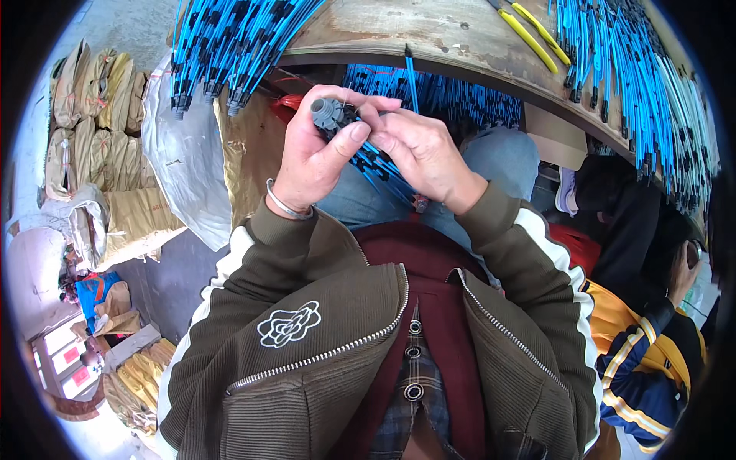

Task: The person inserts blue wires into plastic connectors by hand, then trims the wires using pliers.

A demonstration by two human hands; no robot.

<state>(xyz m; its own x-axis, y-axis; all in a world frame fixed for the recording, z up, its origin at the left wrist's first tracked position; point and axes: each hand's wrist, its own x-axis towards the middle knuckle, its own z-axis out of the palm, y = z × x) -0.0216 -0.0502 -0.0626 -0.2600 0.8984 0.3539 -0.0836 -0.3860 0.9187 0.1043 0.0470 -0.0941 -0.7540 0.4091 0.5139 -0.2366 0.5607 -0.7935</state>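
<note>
Left hand [308, 157] has fingers clamped round the grey-ended blue bundle [330, 115], held over the jeans [502, 157] near the tabletop [383, 29] edge; right hand [425, 157] is up against it, can't tell if its fingers grip.

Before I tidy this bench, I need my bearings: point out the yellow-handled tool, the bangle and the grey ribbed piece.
Yellow-handled tool [530, 44]: head view, on one yellow handle.
Bangle [285, 208]: head view, on its lower curve.
Grey ribbed piece [330, 113]: head view, on its round end.
</note>
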